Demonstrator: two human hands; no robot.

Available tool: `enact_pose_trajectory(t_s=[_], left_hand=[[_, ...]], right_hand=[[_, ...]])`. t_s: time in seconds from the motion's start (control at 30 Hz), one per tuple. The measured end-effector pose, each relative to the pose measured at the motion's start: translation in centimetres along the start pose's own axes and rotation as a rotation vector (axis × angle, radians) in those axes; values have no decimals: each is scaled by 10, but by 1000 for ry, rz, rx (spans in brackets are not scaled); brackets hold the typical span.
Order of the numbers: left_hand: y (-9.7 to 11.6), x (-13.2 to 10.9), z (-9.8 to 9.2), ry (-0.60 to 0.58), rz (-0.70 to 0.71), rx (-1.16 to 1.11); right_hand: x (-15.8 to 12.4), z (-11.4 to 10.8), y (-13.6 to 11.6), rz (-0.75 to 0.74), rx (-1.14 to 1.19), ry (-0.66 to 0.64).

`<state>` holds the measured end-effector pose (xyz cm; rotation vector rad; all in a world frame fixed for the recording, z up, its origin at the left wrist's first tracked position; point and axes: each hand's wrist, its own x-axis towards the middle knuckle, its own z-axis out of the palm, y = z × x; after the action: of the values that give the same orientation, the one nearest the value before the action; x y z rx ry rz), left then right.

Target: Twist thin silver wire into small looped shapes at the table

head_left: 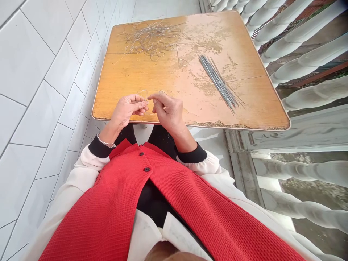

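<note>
Orange wood-grain table, surface worn to pinkish patches on the right. Far left part: loose tangle of bent, looped wires. Right of centre: straight grey rods, bundled, lying aslant. Right hand over the near edge, forefinger extended to the left fingertips, thumb bent below; cannot tell whether it grips. Left hand beside it, thumb and forefinger closed in a pinch on a thin wire. Wire sits between the hands, hard to make out.
</note>
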<state>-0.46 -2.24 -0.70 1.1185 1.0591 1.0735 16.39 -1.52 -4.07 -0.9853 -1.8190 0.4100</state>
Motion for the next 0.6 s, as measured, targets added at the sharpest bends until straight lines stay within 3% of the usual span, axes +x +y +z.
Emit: enact_pose_trajectory(t_s=[0.2,0.37,0.6], left_hand=[[2,1,-7,-35,23,1],[3,0,-15,-101,-37,-96],[4,0,-9,-15,-36,-80]], right_hand=[[-1,1,-6,146,109,26],[-4,3,-4,195,189,63],[-8,6,-3,254,208,112]])
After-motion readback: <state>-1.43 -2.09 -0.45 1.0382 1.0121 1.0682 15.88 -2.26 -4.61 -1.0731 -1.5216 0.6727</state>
